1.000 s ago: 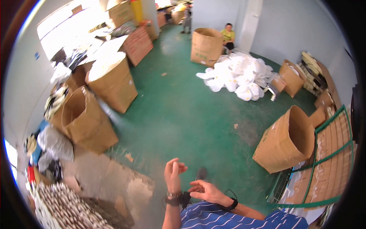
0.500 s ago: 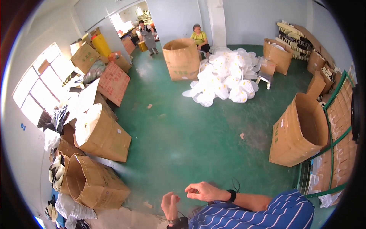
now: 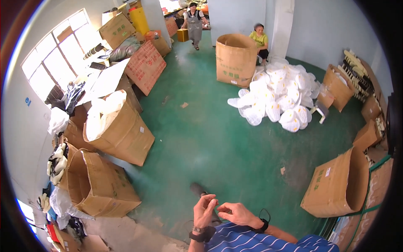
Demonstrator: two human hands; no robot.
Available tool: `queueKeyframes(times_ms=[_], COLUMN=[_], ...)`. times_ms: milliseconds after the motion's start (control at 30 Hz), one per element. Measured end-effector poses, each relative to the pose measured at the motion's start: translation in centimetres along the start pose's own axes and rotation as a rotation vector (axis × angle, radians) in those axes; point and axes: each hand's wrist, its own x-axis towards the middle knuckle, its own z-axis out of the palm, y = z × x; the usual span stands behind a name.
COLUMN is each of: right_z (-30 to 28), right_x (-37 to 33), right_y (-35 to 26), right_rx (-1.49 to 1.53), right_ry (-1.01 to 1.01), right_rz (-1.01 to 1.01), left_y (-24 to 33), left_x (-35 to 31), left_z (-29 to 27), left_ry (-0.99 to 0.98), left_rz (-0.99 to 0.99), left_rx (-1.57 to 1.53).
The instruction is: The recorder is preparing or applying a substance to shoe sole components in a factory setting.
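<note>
My left hand (image 3: 204, 211) is raised at the lower middle, palm side toward my right hand, with a watch and a dark band at the wrist. Its fingers are curled in and I see nothing in them. Just beside it, my right hand (image 3: 238, 214) has its fingers bent toward the left one, a black band on its wrist. It also appears to hold nothing. The fingertips are close together; whether they touch I cannot tell. Below them shows a striped blue shirt (image 3: 243, 239), and a dark shoe (image 3: 197, 189) on the green floor lies beyond.
Left stand large cardboard boxes (image 3: 121, 134), one holding white material. A pile of white sole-shaped pieces (image 3: 277, 96) lies ahead right, beside a tall box (image 3: 236, 63) and a seated person (image 3: 261, 40). Another person (image 3: 194, 25) carries a yellow box. An open box (image 3: 336, 185) stands right.
My hands have come closer together, the left turning toward the right. My view has swung left, so the room shifts right. The person with the yellow box is nearer, and a shoe now shows.
</note>
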Motion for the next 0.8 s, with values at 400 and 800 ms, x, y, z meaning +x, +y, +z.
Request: queueKeyframes(times_ms=[400, 800], right_z=[-1.3, -0.9], right_x=[26.7, 49.3], right_y=[-13.1, -16.8], right_rx=[0.372, 0.364], right_ry=[0.270, 0.126], right_rz=[-0.012, -0.012], left_y=[14.0, 16.7], left_x=[25.3, 40.2], left_z=[-12.0, -18.3], left_ry=[-0.035, 0.038], left_rz=[0.172, 0.101], left_rx=[0.033, -0.046])
